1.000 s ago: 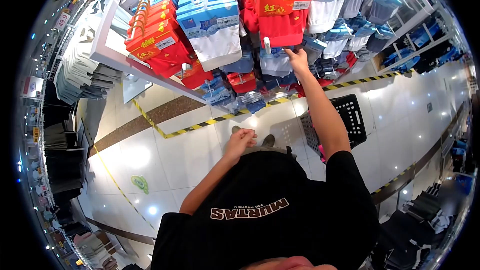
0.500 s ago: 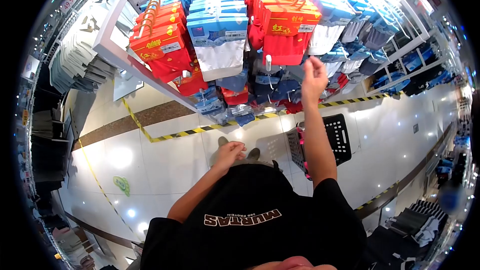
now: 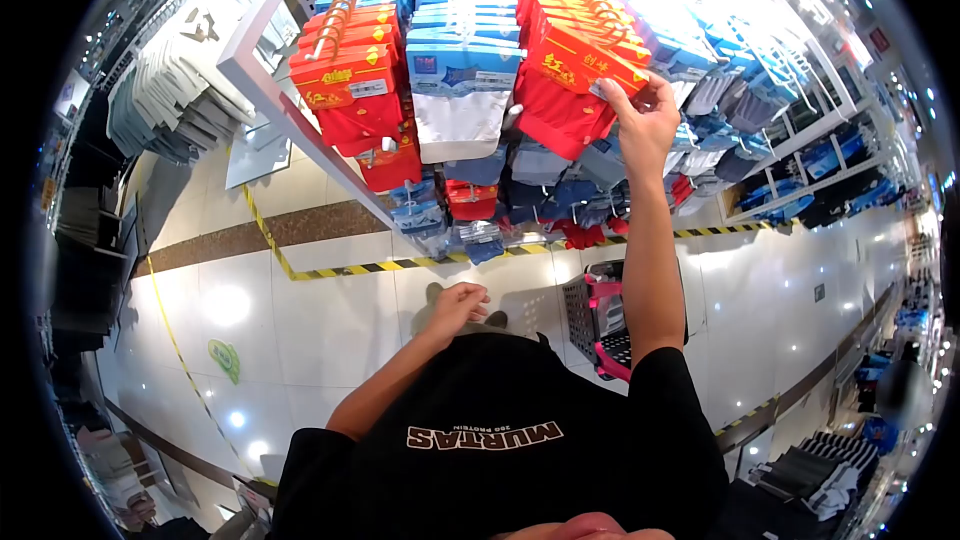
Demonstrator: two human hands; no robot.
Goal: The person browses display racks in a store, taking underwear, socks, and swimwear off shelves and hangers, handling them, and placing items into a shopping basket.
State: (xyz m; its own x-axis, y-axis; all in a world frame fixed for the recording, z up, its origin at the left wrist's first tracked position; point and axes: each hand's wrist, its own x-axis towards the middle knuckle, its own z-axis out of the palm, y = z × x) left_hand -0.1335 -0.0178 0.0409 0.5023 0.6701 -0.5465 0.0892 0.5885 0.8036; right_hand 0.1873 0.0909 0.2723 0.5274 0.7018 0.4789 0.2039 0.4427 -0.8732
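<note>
From my remote station, head feed: right hand (image 3: 648,120) grips the right end of the front red carded garment pack (image 3: 562,122), which hangs tilted on the white rack (image 3: 262,90). Left hand (image 3: 460,308) loosely curled before the waist. Black shopping basket (image 3: 580,308), pink-trimmed, partly hidden by right forearm.

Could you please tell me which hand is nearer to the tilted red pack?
Right. The right hand holds the red pack at its edge; the left hand is apart from it, lower down.
</note>
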